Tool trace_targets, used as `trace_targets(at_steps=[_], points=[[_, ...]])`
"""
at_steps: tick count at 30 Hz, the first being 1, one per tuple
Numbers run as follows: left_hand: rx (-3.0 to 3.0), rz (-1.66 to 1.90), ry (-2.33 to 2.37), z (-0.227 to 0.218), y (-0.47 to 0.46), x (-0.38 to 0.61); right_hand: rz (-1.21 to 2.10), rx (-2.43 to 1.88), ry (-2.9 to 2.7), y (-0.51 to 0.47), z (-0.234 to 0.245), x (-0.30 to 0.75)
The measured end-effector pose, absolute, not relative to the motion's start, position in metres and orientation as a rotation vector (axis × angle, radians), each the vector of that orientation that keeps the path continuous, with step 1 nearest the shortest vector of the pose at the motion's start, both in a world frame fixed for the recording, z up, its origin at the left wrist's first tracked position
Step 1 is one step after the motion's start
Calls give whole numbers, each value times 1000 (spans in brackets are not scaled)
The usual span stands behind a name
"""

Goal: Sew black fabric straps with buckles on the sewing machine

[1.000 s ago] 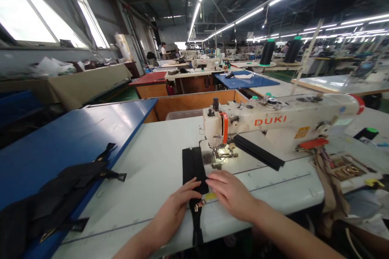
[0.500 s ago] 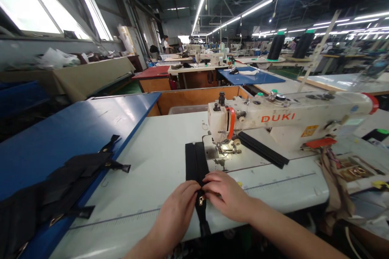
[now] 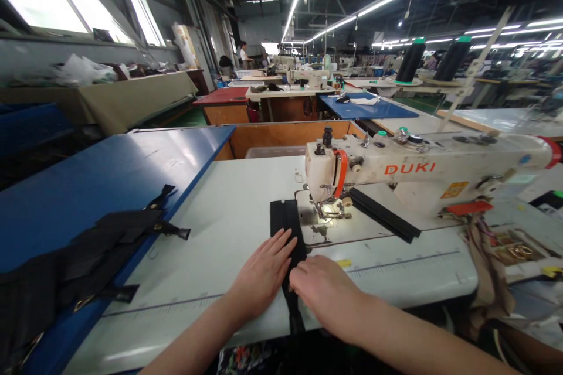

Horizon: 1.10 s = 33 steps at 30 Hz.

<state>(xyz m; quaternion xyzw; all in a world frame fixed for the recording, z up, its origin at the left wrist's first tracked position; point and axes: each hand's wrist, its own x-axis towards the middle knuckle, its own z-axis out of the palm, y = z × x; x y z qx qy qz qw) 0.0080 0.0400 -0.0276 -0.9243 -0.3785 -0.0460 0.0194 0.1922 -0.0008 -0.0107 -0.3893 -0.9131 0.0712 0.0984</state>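
A black zipper piece lies lengthwise on the pale sewing table, just left of the needle area of the sewing machine. Across its middle my left hand rests flat, fingers stretched out and pressing on it. My right hand is closed at the zipper's right edge, lower down, with the fingertips pinched on the zipper pull, which is mostly hidden by them. The zipper's narrow end hangs toward the table's front edge. Behind the needle, a folded black strip lies on the machine bed.
More black zippers are piled on the blue board at left. A tray with metal parts and a tan cloth strip are at right. Black thread cones stand behind. A person is far back.
My left hand has gone from pinching at the zipper's middle to lying flat, farther up. My right hand has moved slightly down and closed over the pull.
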Motion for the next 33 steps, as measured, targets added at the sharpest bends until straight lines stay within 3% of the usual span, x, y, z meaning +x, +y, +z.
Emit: trace_targets(at_steps=[6,10,14,17,21,26,33], points=[[-2785,-278,-1073,-37,43,3,119,-970,-2788,-31,-15,187],[-2738,-356,-1008,-42,46,-3,259,-980,-2714,-27,-6,201],[-2752,-394,-976,-43,47,-10,409,-1292,-2347,4,9,260],[-2776,-418,-1012,-40,47,-13,222,-1870,-2084,32,8,321],[-2775,-478,-1007,-40,47,-16,146,-2103,-1999,53,-12,374],[-2724,-509,-974,-44,50,-19,53,-2222,-1956,55,-24,379],[-2661,-738,-1185,-25,36,-19,-169,-2097,-1766,32,-5,387]])
